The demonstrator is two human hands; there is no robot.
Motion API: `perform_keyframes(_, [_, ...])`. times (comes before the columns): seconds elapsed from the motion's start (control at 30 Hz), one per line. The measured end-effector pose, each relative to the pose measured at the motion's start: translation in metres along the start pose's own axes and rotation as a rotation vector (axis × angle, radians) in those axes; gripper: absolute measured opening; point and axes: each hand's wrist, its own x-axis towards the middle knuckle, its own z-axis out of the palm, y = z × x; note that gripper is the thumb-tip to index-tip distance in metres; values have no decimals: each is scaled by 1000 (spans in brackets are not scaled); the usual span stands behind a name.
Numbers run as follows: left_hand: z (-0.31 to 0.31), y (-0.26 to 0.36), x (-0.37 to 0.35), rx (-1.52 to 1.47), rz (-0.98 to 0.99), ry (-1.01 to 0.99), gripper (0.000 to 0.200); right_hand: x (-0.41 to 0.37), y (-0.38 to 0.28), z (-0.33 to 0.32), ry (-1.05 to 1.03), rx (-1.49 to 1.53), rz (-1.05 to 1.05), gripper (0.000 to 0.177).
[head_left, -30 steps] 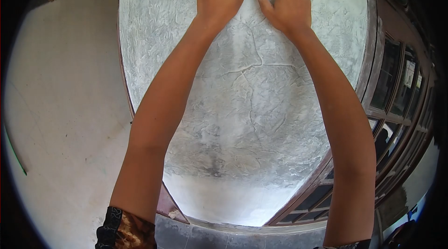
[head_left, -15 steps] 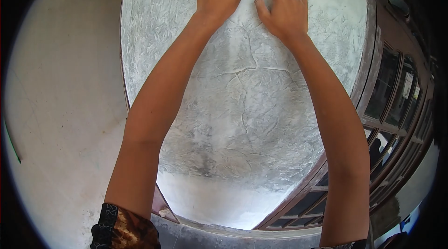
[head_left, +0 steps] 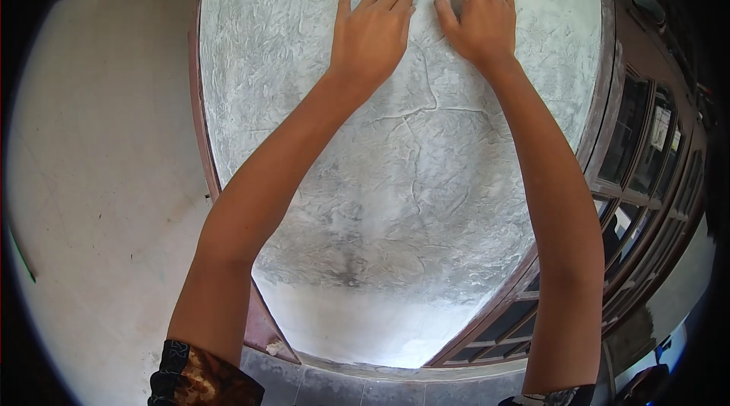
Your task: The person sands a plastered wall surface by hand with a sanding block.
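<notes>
A grey-white plastered wall panel (head_left: 365, 170) with a rough, wrinkled surface and branching cracks fills the middle of the view. Near its top, my left hand (head_left: 372, 30) rests palm toward the plaster with fingers spread. My right hand (head_left: 484, 18) lies to its right and a little higher, fingers and thumb stretched out against the same surface. Whitish dust shows on the right hand's fingertips and thumb. The palms and whatever lies beneath them are hidden. Both arms reach up from the bottom of the view.
On the right stands a brown wooden frame with glass panes (head_left: 631, 132). A smooth pale wall (head_left: 106, 140) runs along the left, beyond a brown wooden edge (head_left: 199, 102). Grey floor tiles (head_left: 334, 389) lie below. A dark object (head_left: 645, 385) sits at lower right.
My left hand has slid down the plaster, so all its fingers now show. The right hand keeps about the same place on it. The view has shifted slightly left.
</notes>
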Motion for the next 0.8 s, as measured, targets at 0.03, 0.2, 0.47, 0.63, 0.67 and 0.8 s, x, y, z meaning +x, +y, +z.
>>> perform_keyframes(0.03, [1,2,-9,23,13,36,37,1,1,0,7,-15,4,56])
perform_keyframes(0.2, [1,-24,66,-31,-29,19,39,1,-2,-4,5,-32,-12,55])
perform_keyframes(0.47, [-4,0,-9,67,80,24,35,1,0,-4,18,-7,6,54])
perform_keyframes(0.63, [7,-17,59,-138,-45,51,39,1,-2,-7,1,-9,1,52])
perform_keyframes(0.67, [5,-10,43,-140,-53,48,39,-1,-2,-7,-8,-7,-2,52])
perform_keyframes(0.8, [-2,7,-11,56,5,64,36,-2,0,-5,9,-5,-7,52])
